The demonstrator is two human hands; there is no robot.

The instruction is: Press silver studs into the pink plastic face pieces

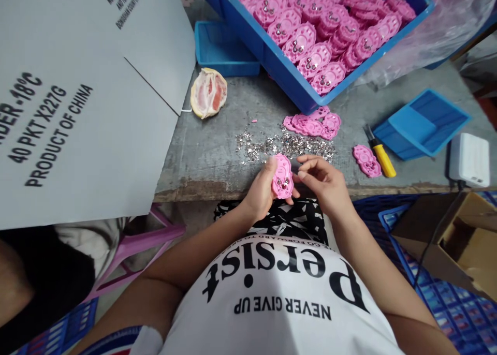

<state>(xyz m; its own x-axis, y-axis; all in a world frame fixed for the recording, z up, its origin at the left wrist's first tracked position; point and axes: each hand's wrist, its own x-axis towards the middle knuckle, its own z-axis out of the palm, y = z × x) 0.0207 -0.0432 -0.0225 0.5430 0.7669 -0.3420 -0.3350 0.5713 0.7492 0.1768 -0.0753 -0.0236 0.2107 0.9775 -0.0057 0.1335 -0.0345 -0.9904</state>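
My left hand (262,190) grips a pink plastic plate (282,176) at the table's front edge, thumb on its face. Small shiny metal pieces sit in the lower part of that plate. Close by on the right, my right hand (325,183) has its thumb and index finger pinched together; whatever may be between them is too small to name. Just beyond both hands lies a scatter of small metal pieces (306,145). A few more pink plates (312,123) rest behind the scatter, against the big bin.
A large blue bin (310,102) full of pink plates stands at the back. Small blue trays (229,70), (427,124) flank it. A yellow-handled screwdriver (383,159), a loose pink plate (366,161) and a white box (470,159) lie right; fruit peel (208,93) and a large carton (89,106) left.
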